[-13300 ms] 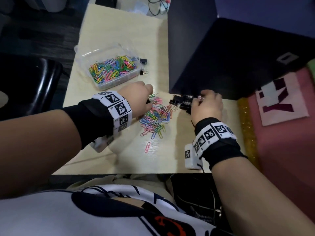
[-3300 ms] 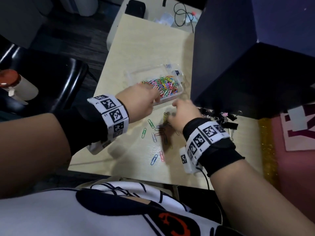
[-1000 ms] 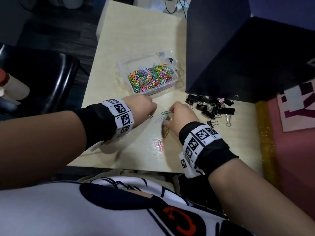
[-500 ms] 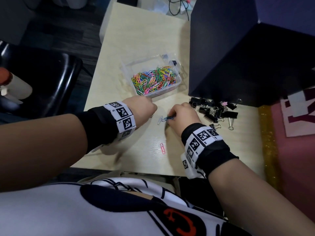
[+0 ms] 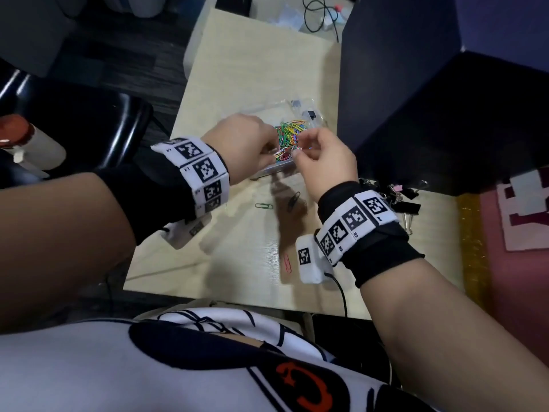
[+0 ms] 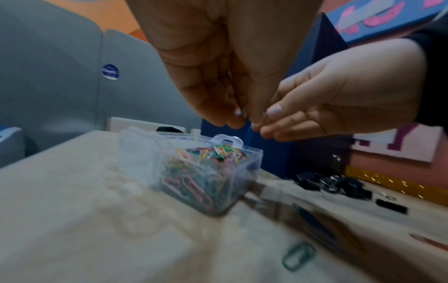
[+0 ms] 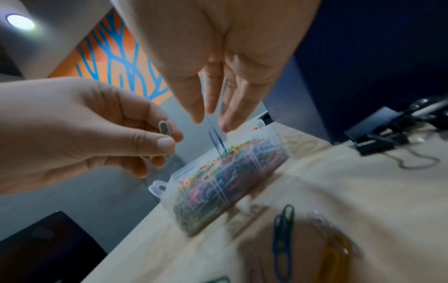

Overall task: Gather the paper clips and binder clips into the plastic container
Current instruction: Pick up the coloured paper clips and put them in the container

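Note:
The clear plastic container (image 5: pixel 277 168) holds many coloured paper clips (image 5: pixel 289 133). Both hands hover just above it. My left hand (image 5: pixel 272 150) pinches a few paper clips between thumb and fingers; the right wrist view shows one such clip (image 7: pixel 164 130) in that pinch. My right hand (image 5: pixel 299 144) has straight, spread fingers, and a blue clip (image 7: pixel 215 138) drops from between them toward the container. Green (image 5: pixel 263 206), dark (image 5: pixel 294 199) and red (image 5: pixel 286 263) clips lie loose on the table. A heap of black binder clips (image 5: pixel 398 197) sits to the right.
A tall dark blue box (image 5: pixel 416 99) stands right behind the container and the binder clips. A black chair (image 5: pixel 89 129) and a capped bottle (image 5: pixel 26 144) are off the table's left edge. Cables (image 5: pixel 320 13) lie at the far end.
Both hands have lifted off the table and moved forward over the container with clips. The right hand's fingers have spread and the blue clip is falling.

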A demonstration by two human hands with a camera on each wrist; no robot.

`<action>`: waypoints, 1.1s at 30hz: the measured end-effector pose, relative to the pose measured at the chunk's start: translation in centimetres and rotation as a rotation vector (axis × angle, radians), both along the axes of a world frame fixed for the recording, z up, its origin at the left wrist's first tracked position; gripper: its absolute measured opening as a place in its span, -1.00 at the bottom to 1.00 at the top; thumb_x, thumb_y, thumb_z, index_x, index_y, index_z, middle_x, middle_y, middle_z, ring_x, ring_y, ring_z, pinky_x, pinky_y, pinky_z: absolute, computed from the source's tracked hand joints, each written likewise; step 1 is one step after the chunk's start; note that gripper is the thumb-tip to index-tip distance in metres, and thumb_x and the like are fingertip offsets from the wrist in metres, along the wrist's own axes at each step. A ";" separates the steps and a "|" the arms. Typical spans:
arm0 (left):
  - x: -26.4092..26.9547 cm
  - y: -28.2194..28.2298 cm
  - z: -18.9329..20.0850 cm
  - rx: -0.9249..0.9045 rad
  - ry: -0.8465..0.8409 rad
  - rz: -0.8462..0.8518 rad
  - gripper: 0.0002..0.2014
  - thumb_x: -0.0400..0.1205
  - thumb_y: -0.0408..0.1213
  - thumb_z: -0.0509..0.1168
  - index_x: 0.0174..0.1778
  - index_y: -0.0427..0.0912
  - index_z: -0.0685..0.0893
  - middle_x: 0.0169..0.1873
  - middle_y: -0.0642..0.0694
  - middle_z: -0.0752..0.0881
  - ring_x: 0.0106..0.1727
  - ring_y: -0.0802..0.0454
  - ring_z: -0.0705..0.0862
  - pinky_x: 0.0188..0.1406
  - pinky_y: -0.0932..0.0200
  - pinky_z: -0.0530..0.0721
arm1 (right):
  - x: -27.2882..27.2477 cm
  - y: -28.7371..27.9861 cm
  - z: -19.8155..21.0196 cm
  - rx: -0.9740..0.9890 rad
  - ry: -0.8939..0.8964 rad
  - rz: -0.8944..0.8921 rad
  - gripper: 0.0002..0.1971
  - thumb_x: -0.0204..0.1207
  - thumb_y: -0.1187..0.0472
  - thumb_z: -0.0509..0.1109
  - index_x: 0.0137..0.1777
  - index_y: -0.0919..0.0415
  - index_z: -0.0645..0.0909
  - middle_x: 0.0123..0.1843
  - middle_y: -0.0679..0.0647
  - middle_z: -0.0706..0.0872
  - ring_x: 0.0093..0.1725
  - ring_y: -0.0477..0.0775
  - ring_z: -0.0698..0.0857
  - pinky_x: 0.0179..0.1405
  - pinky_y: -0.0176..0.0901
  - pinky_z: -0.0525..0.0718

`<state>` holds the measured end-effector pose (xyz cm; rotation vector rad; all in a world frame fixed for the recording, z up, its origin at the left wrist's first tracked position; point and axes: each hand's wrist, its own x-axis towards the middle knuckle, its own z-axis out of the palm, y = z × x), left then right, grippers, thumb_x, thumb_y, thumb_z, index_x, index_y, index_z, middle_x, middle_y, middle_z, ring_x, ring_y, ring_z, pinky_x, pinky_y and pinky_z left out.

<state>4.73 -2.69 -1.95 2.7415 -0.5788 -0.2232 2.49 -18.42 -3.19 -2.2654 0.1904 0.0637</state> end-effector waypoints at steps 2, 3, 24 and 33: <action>0.3 0.3 0.2 -0.040 -0.010 0.034 -0.67 0.55 -0.14 0.39 0.23 -0.09 0.67 0.08 -0.17 0.68 0.10 -0.17 0.67 0.17 0.00 0.58 | 0.3 -0.2 0.5 -0.103 0.068 0.034 -0.67 0.50 0.17 0.41 0.27 0.08 0.57 0.17 -0.01 0.68 0.12 0.03 0.70 0.28 -0.12 0.58; 0.1 0.2 0.3 -0.056 -0.021 0.032 -0.67 0.55 -0.15 0.39 0.23 -0.08 0.66 0.10 -0.16 0.66 0.09 -0.16 0.67 0.17 -0.01 0.59 | 0.2 -0.6 0.8 -0.224 0.130 0.066 -0.65 0.51 0.16 0.39 0.30 0.10 0.55 0.23 0.05 0.65 0.18 0.09 0.67 0.27 -0.15 0.55; -3.1 -3.0 -4.7 0.620 0.195 -0.269 -0.89 0.52 -0.37 0.34 -0.06 -0.16 0.67 -0.19 -0.13 0.67 -0.17 -0.16 0.70 -0.26 0.04 0.74 | -4.8 -2.6 -0.4 -0.727 0.582 0.190 -0.73 0.67 0.37 0.12 0.29 0.41 0.51 0.27 0.23 0.66 0.29 0.20 0.65 0.14 -0.12 0.61; -4.3 -2.1 -5.4 0.524 0.251 -0.223 -0.90 0.59 -0.31 0.26 -0.01 -0.14 0.64 -0.04 -0.15 0.65 0.00 -0.18 0.69 -0.15 0.03 0.67 | -3.5 1.1 -1.3 -0.589 0.373 0.230 -0.71 0.65 0.22 0.22 0.30 0.35 0.47 0.29 0.23 0.53 0.31 0.21 0.54 0.16 -0.10 0.54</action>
